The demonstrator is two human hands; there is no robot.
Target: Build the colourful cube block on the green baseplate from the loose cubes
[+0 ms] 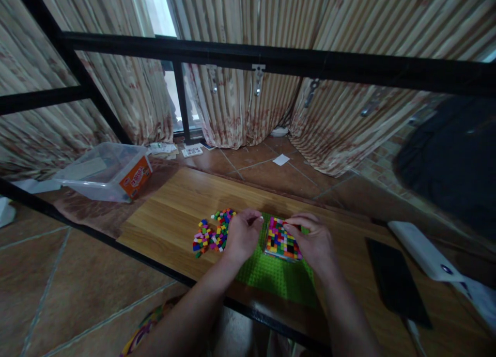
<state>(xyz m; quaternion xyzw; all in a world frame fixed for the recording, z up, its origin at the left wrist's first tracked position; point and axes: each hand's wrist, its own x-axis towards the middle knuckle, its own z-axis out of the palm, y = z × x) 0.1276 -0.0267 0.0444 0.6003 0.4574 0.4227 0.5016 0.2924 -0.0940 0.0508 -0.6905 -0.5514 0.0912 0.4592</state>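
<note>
A block of many-coloured toy bricks (279, 239) sits on a green studded baseplate (271, 277), which lies on the wooden table. My left hand (243, 237) is just left of the block, thumb and forefinger pinched together. Something tiny and pale shows at those fingertips, too small to name. At the block's upper right edge, my right hand (314, 241) has its fingers closed in a pinch over the top bricks. Whatever it pinches, if anything, is hidden. Loose small bricks (220, 232) in many colours are heaped left of my left hand, which covers part of the heap.
A clear plastic bin (106, 168) with an orange label stands beyond the table's left end. To the right lie a dark flat tablet-like object (397, 279) and a long white object (422, 251). A black metal bar (240, 51) crosses in front of striped curtains (251, 16).
</note>
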